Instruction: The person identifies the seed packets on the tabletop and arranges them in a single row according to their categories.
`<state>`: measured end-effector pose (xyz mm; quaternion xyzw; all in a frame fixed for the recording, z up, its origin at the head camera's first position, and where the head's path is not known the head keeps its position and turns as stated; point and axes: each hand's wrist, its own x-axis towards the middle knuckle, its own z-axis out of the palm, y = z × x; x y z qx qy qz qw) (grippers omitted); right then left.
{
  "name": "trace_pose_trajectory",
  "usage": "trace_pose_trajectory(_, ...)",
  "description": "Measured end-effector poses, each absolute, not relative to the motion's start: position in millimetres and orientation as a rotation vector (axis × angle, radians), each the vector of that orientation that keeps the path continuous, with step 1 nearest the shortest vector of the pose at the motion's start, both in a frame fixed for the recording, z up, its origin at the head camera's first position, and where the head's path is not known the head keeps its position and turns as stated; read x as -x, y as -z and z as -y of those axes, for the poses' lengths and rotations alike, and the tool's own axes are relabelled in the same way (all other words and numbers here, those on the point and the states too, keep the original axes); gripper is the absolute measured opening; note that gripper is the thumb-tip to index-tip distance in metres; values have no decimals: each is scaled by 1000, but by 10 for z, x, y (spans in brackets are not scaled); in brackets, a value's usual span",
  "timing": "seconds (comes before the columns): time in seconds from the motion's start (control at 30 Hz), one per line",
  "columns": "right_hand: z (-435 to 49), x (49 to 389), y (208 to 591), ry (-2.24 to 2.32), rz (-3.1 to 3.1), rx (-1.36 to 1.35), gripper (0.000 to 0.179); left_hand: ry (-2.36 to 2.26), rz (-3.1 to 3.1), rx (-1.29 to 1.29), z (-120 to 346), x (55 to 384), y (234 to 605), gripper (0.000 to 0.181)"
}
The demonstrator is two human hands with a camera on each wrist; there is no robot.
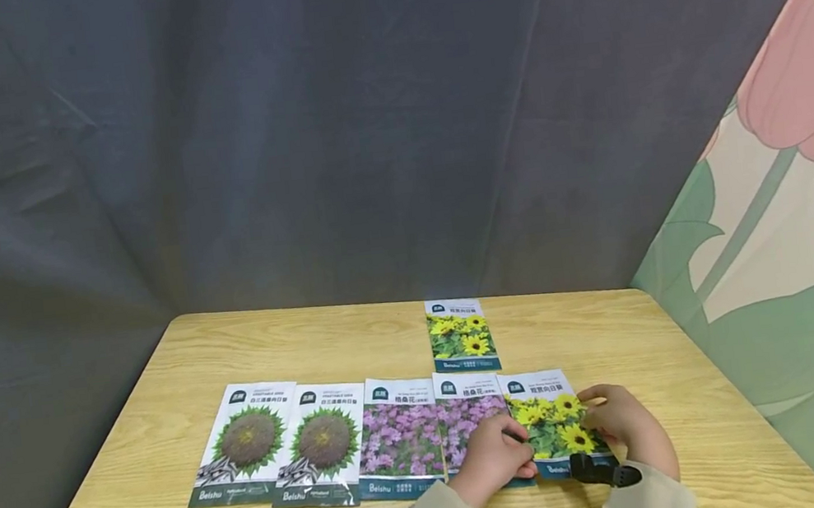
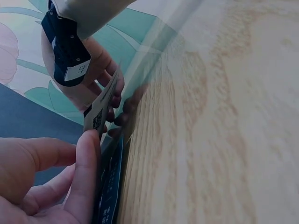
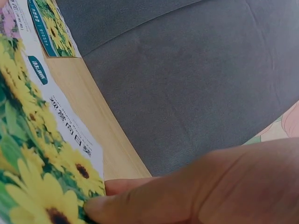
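A seed packet with yellow sunflowers point(image 1: 543, 413) lies at the right end of a row, slightly raised from the table. My right hand point(image 1: 622, 422) pinches its right edge, the thumb point(image 3: 107, 207) on the printed front. At the packet's left edge, my left hand point(image 1: 493, 453) has curled fingers pinching it, and covers part of a purple-flower packet point(image 1: 461, 418). The left wrist view shows the raised packet's pale back with a QR code point(image 2: 98, 119) near the left fingertips. How far each finger reaches behind the packet is hidden.
Left in the row lie another purple-flower packet point(image 1: 400, 437) and two packets with brown seed heads point(image 1: 322, 441). A second yellow sunflower packet point(image 1: 460, 335) lies behind, near the back edge of the wooden table point(image 1: 312, 338). A grey cloth point(image 1: 336, 145) hangs behind.
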<state>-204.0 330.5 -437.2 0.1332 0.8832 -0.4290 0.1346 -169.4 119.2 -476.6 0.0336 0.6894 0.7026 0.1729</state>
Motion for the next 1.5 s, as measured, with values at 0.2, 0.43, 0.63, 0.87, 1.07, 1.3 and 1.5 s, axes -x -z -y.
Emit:
trace_pose_trajectory(0.2, -3309, 2048, 4369, 1261, -2544, -392, 50, -1963, -2013, -123, -1183, 1701, 4752, 13)
trace_pose_trajectory(0.43, -3331, 2055, 4399, 1265, -2539, -406, 50, -1927, -2040, -158, -1172, 1701, 4757, 14)
trace_pose_trajectory(0.63, -3340, 2062, 4428, 1238, -2563, -373, 50, -1904, -2076, -175, -1175, 1695, 4777, 21)
trace_pose_trajectory(0.87, -3349, 2063, 4452, 1241, -2558, -380, 48, -1863, -2129, -188, -1200, 1687, 4790, 24)
trace_pose_trajectory(1.07, -3355, 2046, 4447, 1245, -2555, -381, 46, -1830, -2144, -198, -1205, 1694, 4794, 24)
trace_pose_trajectory(1.3, -3350, 2017, 4436, 1255, -2558, -389, 34, -1821, -2149, -218, -1191, 1683, 4780, 24)
trace_pose_trajectory(1.5, -3342, 2005, 4438, 1254, -2546, -417, 30, -1801, -2155, -204, -1188, 1688, 4794, 23)
